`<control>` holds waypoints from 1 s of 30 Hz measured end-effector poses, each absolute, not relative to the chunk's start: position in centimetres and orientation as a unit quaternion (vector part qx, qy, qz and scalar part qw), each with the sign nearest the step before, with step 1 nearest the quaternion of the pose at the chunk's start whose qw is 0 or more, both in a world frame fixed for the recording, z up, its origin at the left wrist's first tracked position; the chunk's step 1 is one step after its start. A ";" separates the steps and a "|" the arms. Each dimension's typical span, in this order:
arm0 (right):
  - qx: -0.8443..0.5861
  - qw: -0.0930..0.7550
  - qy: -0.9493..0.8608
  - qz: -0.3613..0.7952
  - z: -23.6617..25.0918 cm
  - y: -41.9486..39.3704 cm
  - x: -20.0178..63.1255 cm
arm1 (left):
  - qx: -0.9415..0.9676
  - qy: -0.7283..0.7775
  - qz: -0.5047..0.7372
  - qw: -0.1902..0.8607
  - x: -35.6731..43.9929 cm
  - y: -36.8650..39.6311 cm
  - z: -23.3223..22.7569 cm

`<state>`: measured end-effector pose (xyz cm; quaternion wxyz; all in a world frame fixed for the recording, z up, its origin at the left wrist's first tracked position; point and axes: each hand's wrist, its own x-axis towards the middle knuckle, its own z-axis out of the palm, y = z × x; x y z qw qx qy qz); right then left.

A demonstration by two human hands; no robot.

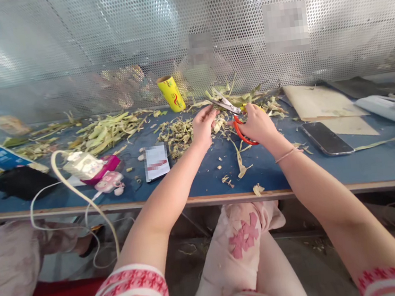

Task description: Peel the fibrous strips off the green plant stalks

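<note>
My right hand [259,123] is closed round the handles of a pair of scissors [229,106] with a red-orange grip. Their metal blades point up and left, close to the fingertips of my left hand [204,126]. Those left fingers are pinched on a piece of dried pale-green plant stalk [208,96], partly hidden by the blades and fingers. Beneath and beside the left hand lies a heap of small curled dried cuttings [177,138]. Longer dry leafy stalks [249,97] lie behind the scissors.
A yellow tube [173,96] stands by the perforated metal wall. Left are more dry stalks [110,132], a small card [157,162], and a pink-and-white charger with cables [94,167]. A phone [326,138] and cardboard [324,100] lie right. Someone's leg [11,264] shows at left.
</note>
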<state>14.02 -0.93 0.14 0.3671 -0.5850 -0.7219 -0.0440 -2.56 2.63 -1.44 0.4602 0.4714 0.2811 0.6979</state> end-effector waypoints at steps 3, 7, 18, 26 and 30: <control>-0.581 0.367 -0.726 -0.024 0.3 -1.0 14.1 | 0.475 0.277 0.696 0.462 -2.7 2.8 -1.5; -0.579 0.357 -0.733 0.005 0.7 -1.0 14.3 | 0.475 0.283 0.689 0.468 -2.8 2.9 -1.6; -0.584 0.333 -0.740 0.021 1.2 -1.1 14.6 | 0.467 0.301 0.688 0.467 -2.9 2.7 -1.4; -0.576 0.340 -0.740 0.075 1.4 -0.8 14.9 | 0.476 0.304 0.684 0.462 -3.1 2.9 -1.4; -0.569 0.345 -0.740 0.093 1.6 -0.8 15.2 | 0.483 0.300 0.683 0.459 -3.2 3.0 -1.4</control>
